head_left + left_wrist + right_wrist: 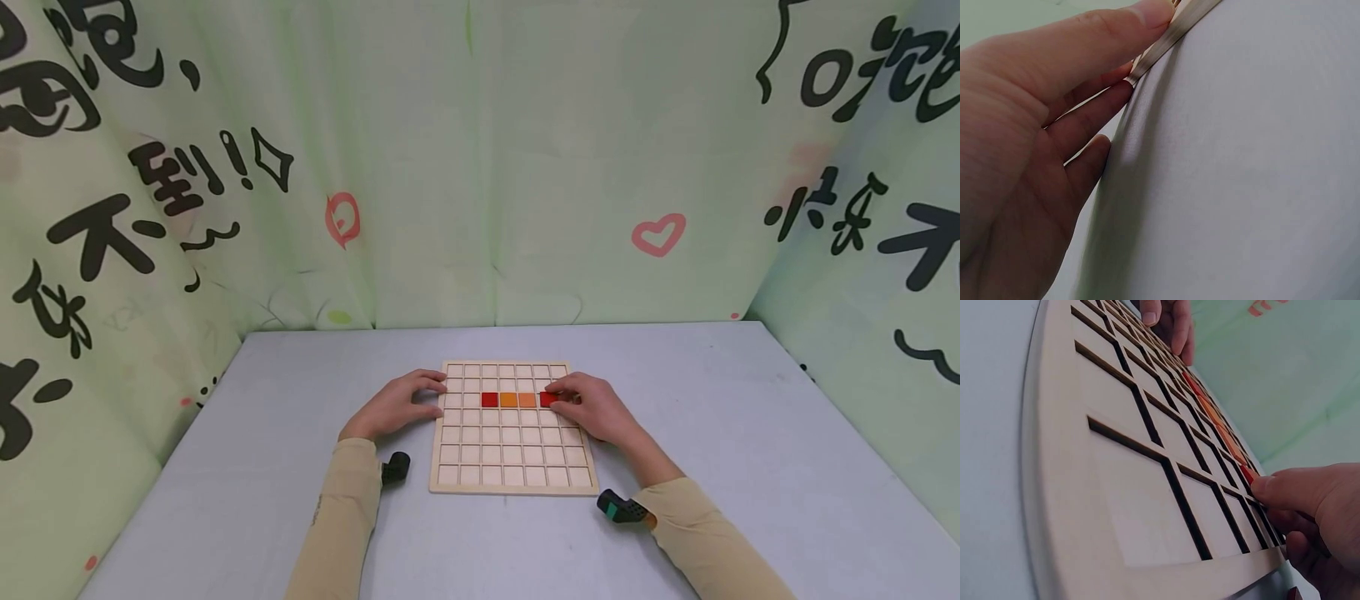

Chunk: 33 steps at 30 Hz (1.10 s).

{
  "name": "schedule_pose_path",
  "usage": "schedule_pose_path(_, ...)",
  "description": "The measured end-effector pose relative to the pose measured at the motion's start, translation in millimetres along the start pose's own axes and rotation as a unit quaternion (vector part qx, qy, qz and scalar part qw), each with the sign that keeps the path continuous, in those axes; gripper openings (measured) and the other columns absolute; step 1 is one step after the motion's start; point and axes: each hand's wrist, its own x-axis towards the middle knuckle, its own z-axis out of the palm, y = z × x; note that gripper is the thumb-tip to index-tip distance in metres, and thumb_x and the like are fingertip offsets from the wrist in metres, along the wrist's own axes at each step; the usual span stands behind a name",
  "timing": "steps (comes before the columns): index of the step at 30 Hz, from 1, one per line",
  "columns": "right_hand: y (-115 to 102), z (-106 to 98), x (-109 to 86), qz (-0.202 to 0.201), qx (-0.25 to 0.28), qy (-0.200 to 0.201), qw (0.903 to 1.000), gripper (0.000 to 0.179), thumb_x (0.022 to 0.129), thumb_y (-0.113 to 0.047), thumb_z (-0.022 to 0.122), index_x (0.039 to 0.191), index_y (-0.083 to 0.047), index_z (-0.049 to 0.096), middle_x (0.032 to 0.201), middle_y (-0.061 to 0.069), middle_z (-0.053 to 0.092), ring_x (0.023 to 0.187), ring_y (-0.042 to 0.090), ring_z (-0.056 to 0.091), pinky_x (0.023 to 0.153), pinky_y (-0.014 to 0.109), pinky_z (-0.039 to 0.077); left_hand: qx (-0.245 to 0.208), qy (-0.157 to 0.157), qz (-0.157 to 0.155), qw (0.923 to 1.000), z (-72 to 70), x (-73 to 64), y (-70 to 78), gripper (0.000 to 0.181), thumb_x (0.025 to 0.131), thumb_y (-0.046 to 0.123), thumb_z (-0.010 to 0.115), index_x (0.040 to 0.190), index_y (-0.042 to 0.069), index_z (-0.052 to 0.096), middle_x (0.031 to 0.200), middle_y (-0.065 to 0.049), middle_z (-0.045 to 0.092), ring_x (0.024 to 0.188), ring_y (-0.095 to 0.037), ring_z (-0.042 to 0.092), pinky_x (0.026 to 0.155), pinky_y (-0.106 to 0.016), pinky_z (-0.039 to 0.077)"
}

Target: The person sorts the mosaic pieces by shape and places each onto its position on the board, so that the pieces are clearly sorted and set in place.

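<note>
A wooden grid board [512,491] lies flat on the table, its square cells split by thin raised strips. Across one of its upper rows run a red tile [490,400], an orange tile [508,400], a lighter orange tile [527,400] and a second red tile [548,399] at the right end. My right hand [597,410] pinches that right-hand red tile between thumb and fingers, right at the cell. With fairly straight fingers, my left hand [395,406] touches the board's left edge. The left wrist view shows its thumb [1147,14] against the wooden rim.
A white table [300,533] spreads around the board on all sides. Behind and beside it hang pale green curtains [495,167] with black lettering. Low in the right wrist view, a small dark red piece [1295,593] shows under the right hand.
</note>
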Motion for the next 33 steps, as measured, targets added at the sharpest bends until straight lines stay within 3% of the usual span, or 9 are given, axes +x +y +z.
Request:
schedule_pose_path(10, -4.0, 2.1, 1.5, -0.006, -0.016, -0.003, 0.9998, 0.026, 0.088, -0.009, 0.072, 0.114, -0.004, 0.071, 0.110, 0.010, 0.067, 0.090, 0.020, 0.057, 0.080, 0.038, 0.050, 0.002, 0.001, 0.008, 1.0000, -0.5, 0.5, -2.9, 0.037, 0.087, 0.021, 0.076, 0.120, 0.008, 0.067, 0.142, 0.001, 0.051, 0.136, -0.024, 0.041, 0.113, -0.041, 0.034)
schedule_pose_path(33, -2.0, 3.0, 1.3, -0.006, 0.000, 0.006, 1.0000, 0.022, 0.089, -0.007, 0.070, 0.110, -0.005, 0.071, 0.101, 0.006, 0.066, 0.084, 0.017, 0.055, 0.076, 0.035, 0.048, -0.004, -0.001, 0.005, 1.0000, -1.6, -0.5, 1.6, 0.036, 0.086, 0.020, 0.076, 0.120, 0.007, 0.067, 0.142, 0.000, 0.051, 0.137, -0.024, 0.040, 0.113, -0.041, 0.033)
